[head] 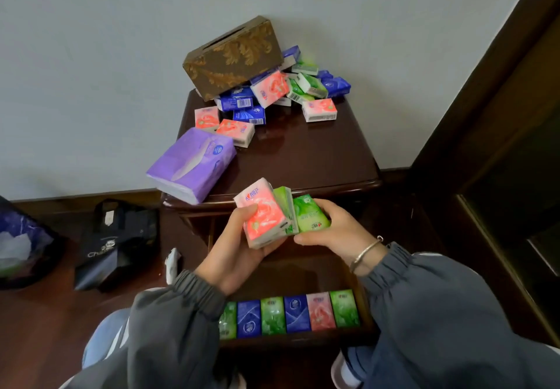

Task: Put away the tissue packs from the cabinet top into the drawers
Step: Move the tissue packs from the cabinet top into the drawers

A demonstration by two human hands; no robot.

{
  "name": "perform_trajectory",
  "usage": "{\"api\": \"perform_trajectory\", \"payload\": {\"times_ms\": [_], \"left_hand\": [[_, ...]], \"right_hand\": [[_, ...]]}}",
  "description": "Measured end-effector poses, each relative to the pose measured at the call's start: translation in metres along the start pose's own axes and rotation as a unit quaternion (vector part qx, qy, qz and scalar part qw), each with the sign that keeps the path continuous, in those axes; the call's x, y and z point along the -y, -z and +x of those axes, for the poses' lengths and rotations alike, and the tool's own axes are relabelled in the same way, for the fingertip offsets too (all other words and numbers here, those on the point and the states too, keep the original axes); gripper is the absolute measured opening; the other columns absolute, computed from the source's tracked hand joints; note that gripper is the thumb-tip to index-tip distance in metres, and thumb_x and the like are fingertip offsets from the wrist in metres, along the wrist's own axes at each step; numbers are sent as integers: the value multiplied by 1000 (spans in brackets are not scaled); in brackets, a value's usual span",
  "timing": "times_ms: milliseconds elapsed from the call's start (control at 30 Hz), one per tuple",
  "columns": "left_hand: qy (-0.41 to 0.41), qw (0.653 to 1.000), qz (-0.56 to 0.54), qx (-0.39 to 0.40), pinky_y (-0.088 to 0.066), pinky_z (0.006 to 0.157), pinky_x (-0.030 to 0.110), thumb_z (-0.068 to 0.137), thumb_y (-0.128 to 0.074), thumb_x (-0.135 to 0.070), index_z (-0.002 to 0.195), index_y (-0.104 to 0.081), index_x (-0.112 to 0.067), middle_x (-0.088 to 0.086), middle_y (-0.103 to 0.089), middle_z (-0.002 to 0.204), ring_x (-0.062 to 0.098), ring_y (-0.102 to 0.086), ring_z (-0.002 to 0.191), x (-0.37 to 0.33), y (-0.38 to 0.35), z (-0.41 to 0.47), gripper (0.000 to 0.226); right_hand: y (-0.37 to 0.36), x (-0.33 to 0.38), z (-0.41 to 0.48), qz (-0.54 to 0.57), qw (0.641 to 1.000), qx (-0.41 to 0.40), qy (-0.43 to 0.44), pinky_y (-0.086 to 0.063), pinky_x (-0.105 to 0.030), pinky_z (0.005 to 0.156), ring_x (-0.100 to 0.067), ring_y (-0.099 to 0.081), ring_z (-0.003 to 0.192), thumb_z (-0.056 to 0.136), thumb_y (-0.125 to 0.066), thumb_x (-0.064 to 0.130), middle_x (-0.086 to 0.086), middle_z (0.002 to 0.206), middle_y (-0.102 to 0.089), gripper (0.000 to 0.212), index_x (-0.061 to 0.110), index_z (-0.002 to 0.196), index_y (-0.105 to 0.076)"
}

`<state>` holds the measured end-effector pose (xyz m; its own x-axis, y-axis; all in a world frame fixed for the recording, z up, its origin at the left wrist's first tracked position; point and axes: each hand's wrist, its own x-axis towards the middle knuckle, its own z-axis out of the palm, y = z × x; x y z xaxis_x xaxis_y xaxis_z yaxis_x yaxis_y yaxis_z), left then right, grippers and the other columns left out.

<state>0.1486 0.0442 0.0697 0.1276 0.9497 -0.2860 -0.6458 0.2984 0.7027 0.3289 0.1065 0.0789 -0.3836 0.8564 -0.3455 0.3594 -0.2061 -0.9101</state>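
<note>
Hovering over the open drawer [303, 341], the left hand [239, 255] is gripping a pink tissue pack [266, 215], the right hand [336, 234] a green tissue pack [310, 214], fingers [247, 211] curled; light, soft, slick-wrapped, probably best pinched across broad faces.

Left hand [239, 255] grips pink pack [263, 215], right hand [333, 234] grips green pack [309, 213]; both close together, sleeved forearms converging.

Beyond the left hand [239, 252] I saw a pale wall [91, 55]; to that hand's left, reddish wood floor [39, 328] and dark skirting [60, 204].
</note>
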Motion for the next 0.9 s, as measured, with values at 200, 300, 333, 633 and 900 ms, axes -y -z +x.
{"api": "perform_trajectory", "payload": {"times_ms": [200, 300, 333, 633, 900], "left_hand": [[60, 996, 12, -62, -56, 85, 39, 71, -67, -34, 134, -50, -10, 16, -64, 126, 27, -66, 109, 33, 21, -26, 70], [80, 992, 9, -96, -58, 76, 41, 66, -72, -30, 136, -45, -6, 22, -62, 125, 31, -66, 107, 44, 28, -33, 80], [85, 991, 8, -108, -58, 76, 42, 63, -74, -29, 137, -43, -6, 23, -62, 126, 32, -66, 107, 46, 30, -33, 84], [115, 988, -48, -95, -44, 100, 56, 69, -67, -23, 124, -53, -4, 20, -68, 111, 32, -68, 99, 41, 63, -37, 61], [138, 954, 29, -264, -61, 61, 35, 93, -46, -14, 122, -52, 0, 20, -68, 100, 25, -71, 70, 5, 122, -49, 32]], "right_hand": [[-10, -26, -8, 295, 946, 75, -108, -57, -32, 57, -18, -70, 75, 77, -69, 0, -9, 100, -64, 50, 14, 118, -45], [-30, -40, -7, 223, 964, 52, -138, -57, -38, 63, -22, -68, 81, 76, -73, 6, -9, 105, -60, 59, 20, 120, -37], [-37, -44, -6, 218, 964, 39, -147, -57, -38, 64, -22, -67, 80, 76, -73, 7, -7, 103, -60, 59, 20, 121, -36], [-52, -60, 1, 299, 931, 51, -204, -56, -39, 68, -26, -66, 81, 85, -60, 1, -18, 102, -66, 31, 3, 116, -57], [-70, -107, 35, 238, 931, 25, -275, -56, -38, 72, -27, -67, 80, 78, -69, 2, -17, 95, -68, 24, 4, 102, -64]]}}
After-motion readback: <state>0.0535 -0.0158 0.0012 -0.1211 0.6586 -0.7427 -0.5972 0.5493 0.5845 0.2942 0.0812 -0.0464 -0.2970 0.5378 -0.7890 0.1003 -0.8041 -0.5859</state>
